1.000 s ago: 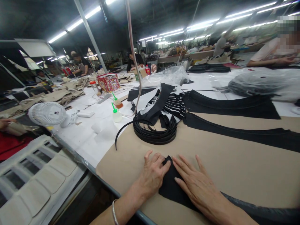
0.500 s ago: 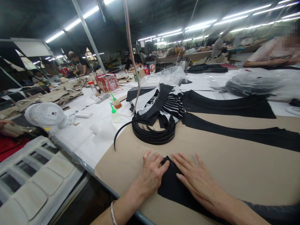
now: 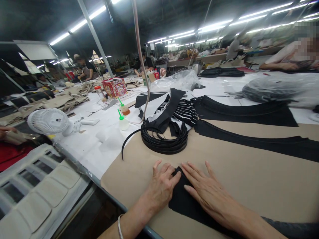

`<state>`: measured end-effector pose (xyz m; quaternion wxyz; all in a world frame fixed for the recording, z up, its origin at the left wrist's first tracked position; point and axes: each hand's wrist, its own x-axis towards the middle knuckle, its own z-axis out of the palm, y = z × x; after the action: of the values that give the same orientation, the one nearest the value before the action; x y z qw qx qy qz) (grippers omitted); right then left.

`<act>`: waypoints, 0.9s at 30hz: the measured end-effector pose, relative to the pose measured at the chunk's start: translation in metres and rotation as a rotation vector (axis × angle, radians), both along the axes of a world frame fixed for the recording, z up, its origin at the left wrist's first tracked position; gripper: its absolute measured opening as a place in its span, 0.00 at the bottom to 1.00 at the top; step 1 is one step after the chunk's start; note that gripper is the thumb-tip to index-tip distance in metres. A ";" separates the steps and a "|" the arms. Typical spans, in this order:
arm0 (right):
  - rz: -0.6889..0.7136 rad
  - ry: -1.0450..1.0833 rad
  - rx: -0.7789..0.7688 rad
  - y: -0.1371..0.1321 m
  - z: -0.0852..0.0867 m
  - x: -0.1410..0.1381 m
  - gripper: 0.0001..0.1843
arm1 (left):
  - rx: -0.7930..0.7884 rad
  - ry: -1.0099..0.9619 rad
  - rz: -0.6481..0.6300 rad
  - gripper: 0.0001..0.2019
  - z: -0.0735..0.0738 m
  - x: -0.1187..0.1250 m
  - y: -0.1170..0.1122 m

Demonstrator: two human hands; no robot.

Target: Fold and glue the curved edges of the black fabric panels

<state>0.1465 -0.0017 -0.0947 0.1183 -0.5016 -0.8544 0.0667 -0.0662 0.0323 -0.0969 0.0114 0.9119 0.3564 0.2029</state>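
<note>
A black fabric piece [image 3: 185, 199] lies on the beige sheet in front of me, its narrow end pointing away. My left hand [image 3: 163, 184] is closed at its far left corner, thumb on top of the black material; the other fingertips curl by the edge and are partly hidden. Flat on the same piece rests my right hand [image 3: 205, 187], fingers stretched along its upper edge and thumb apart. Beyond both hands sits a coil of black strip [image 3: 164, 147], one loose end curving left.
Two long curved black pieces [image 3: 249, 137] lie at the right. Green-tipped bottles [image 3: 123, 123], a white fan [image 3: 48, 121] and a patterned red box [image 3: 114, 88] stand to the left. A hanging cord [image 3: 147, 96] drops beside the coil. A white rack [image 3: 40, 196] flanks the table edge.
My right hand has slid slightly left along the black fabric piece, closer to my left hand. My left hand keeps its place at the corner.
</note>
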 end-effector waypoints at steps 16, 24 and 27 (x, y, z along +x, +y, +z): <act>0.087 -0.119 0.220 0.000 -0.002 -0.014 0.29 | -0.004 -0.024 0.033 0.13 -0.001 0.001 -0.001; 0.070 -0.015 0.050 0.001 0.005 -0.005 0.31 | -0.019 -0.055 0.024 0.13 -0.002 0.001 -0.001; 0.071 -0.015 0.062 0.000 0.000 -0.003 0.34 | -0.017 -0.057 0.025 0.12 -0.002 0.000 0.000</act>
<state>0.1439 -0.0013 -0.0944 0.1248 -0.4675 -0.8742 0.0408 -0.0661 0.0319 -0.0991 0.0267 0.9012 0.3688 0.2261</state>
